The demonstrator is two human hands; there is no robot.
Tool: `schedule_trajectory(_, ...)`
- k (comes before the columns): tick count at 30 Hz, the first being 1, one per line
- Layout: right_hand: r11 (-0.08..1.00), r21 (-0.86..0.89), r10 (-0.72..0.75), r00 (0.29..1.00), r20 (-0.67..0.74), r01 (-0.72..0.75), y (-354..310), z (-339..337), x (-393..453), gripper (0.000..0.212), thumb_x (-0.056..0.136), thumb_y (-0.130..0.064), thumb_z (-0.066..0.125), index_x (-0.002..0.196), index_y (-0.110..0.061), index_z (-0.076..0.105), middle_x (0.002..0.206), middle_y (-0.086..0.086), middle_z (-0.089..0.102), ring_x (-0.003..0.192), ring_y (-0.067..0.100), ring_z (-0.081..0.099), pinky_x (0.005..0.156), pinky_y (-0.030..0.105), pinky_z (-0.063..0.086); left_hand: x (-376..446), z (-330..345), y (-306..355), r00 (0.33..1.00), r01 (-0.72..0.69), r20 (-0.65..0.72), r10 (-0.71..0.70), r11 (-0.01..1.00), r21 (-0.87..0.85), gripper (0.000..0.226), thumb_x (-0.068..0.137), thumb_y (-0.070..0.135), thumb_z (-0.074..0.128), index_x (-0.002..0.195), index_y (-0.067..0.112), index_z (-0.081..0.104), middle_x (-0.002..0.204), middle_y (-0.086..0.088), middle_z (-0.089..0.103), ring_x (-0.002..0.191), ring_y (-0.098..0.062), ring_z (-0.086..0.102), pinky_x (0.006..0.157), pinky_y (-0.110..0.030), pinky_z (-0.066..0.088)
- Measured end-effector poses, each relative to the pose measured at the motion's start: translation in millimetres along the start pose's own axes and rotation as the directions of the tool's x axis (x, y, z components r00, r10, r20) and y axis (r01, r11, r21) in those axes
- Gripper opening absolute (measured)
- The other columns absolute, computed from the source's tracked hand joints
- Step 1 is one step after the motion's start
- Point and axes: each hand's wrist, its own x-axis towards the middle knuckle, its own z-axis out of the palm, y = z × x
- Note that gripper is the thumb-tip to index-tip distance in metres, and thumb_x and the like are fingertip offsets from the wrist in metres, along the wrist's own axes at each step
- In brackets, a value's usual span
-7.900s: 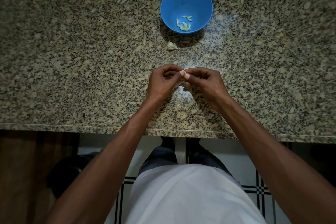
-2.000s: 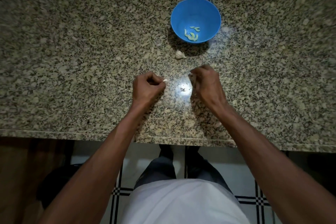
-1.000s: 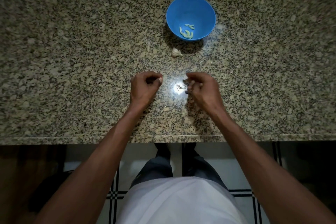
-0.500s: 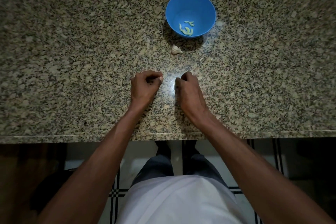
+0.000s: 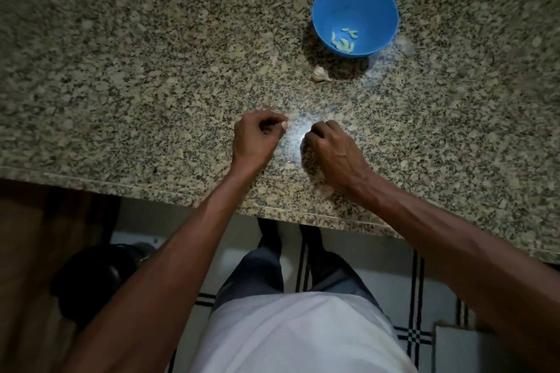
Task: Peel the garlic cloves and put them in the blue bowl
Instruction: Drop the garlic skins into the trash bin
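Note:
The blue bowl [image 5: 355, 17] stands at the far right of the granite counter [image 5: 121, 54] and holds several peeled pale-green cloves [image 5: 344, 41]. An unpeeled garlic piece [image 5: 319, 73] lies just in front of the bowl, to its left. My left hand [image 5: 257, 138] is curled near the counter's front, thumb against forefinger, pinching a small pale garlic clove that is mostly hidden. A short gap to its right, my right hand [image 5: 330, 148] sits knuckles up with its fingers curled down onto the counter. Its fingertips are hidden.
A bright glare spot lies on the counter between my hands, and a tiny pale scrap [image 5: 290, 166] is just below it. The counter's front edge [image 5: 181, 195] runs close behind my wrists. A dark round object [image 5: 91, 275] sits on the tiled floor below.
My hands parted after working together on a clove. The left stayed curled in place. The right came down, knuckles up, over the dark scraps by the glare. The view shifted left.

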Motion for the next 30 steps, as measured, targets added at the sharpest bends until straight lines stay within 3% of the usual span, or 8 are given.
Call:
schedule_trajectory(4,0.878,0.436,0.208,0.978,0.022,-0.197,-15.3,3.3,2.3,0.018,0.090,0.001,0.070,0.103,-0.007,0.078,0.098,0.008,0.075,0.091,0.022,0.070,0.078,0.041,0.059,-31.3,-20.7,-9.9,0.975,0.111,-0.178,-0.129,0.988,-0.107,0.013,0.090,0.016,0.079,0.103,0.014,0.082,0.100,0.006,0.078,0.092,0.001,0.072,0.083,-0.016,0.058)
schedule_trajectory(7,0.431,0.765,0.388,0.863,0.322,-0.479,-55.4,11.7,29.2,0.010,0.093,-0.019,0.073,0.097,-0.015,0.082,0.090,-0.003,0.079,0.086,0.010,0.075,0.084,0.038,0.063,-64.7,-50.1,-30.0,0.909,0.178,-0.320,-0.266,0.944,-0.279,0.012,0.091,0.016,0.079,0.104,0.017,0.080,0.101,0.003,0.078,0.090,-0.006,0.074,0.077,-0.021,0.059)
schedule_trajectory(9,0.235,0.823,0.322,0.841,0.435,-0.516,-95.1,15.5,52.8,0.013,0.093,-0.021,0.075,0.096,-0.010,0.080,0.087,0.001,0.078,0.081,0.014,0.073,0.081,0.042,0.062,-92.5,-78.4,-47.1,0.833,0.195,-0.403,-0.378,0.884,-0.424,0.011,0.093,0.013,0.076,0.101,0.021,0.078,0.095,-0.002,0.079,0.085,-0.016,0.077,0.072,-0.025,0.059)
schedule_trajectory(11,0.183,0.858,0.205,0.872,0.444,-0.480,-151.7,12.9,71.2,0.014,0.097,-0.014,0.072,0.099,-0.001,0.078,0.081,0.007,0.074,0.074,0.016,0.068,0.072,0.035,0.056,-124.8,-113.9,-67.1,0.749,0.186,-0.493,-0.442,0.855,-0.485,0.015,0.094,0.008,0.074,0.097,0.023,0.077,0.090,-0.003,0.079,0.082,-0.018,0.077,0.073,-0.027,0.059)
schedule_trajectory(13,0.158,0.865,0.073,0.880,0.470,-0.475,-211.7,14.0,78.7,0.013,0.099,-0.008,0.069,0.103,0.003,0.075,0.081,0.013,0.071,0.071,0.018,0.065,0.070,0.033,0.053,-158.6,-147.3,-89.0,0.676,0.163,-0.552,-0.488,0.829,-0.534,0.011,0.094,0.008,0.073,0.100,0.016,0.077,0.091,-0.003,0.078,0.084,-0.016,0.077,0.078,-0.027,0.060)
schedule_trajectory(18,0.126,0.810,-0.246,0.773,0.585,-0.573,-352.9,52.2,69.3,0.007,0.100,-0.002,0.066,0.105,-0.001,0.071,0.090,0.016,0.073,0.077,0.017,0.074,0.072,0.026,0.059,-245.9,-220.4,-150.6,0.430,0.117,-0.643,-0.633,0.746,-0.656,0.012,0.095,0.003,0.070,0.107,0.002,0.074,0.084,0.001,0.075,0.072,-0.004,0.073,0.070,-0.017,0.056)
schedule_trajectory(25,0.312,0.737,-0.389,0.627,0.675,-0.600,-515.5,112.4,33.2,0.009,0.097,0.007,0.065,0.096,-0.001,0.070,0.085,0.009,0.072,0.077,0.017,0.073,0.083,0.031,0.063,-370.1,-293.1,-245.2,0.224,0.070,-0.609,-0.761,0.636,-0.769,0.017,0.092,0.002,0.073,0.109,0.001,0.075,0.109,-0.018,0.076,0.104,-0.031,0.074,0.096,-0.039,0.059)
schedule_trajectory(30,0.451,0.686,-0.432,0.534,0.727,-0.571,-592.3,154.3,8.7,0.023,0.096,0.001,0.068,0.117,0.009,0.069,0.113,0.021,0.073,0.097,0.025,0.074,0.092,0.035,0.062,-427.4,-311.1,-292.9,0.072,-0.091,-0.560,-0.825,0.553,-0.828,0.022,0.092,-0.002,0.071,0.114,-0.005,0.071,0.107,-0.023,0.075,0.096,-0.029,0.076,0.088,-0.031,0.062)
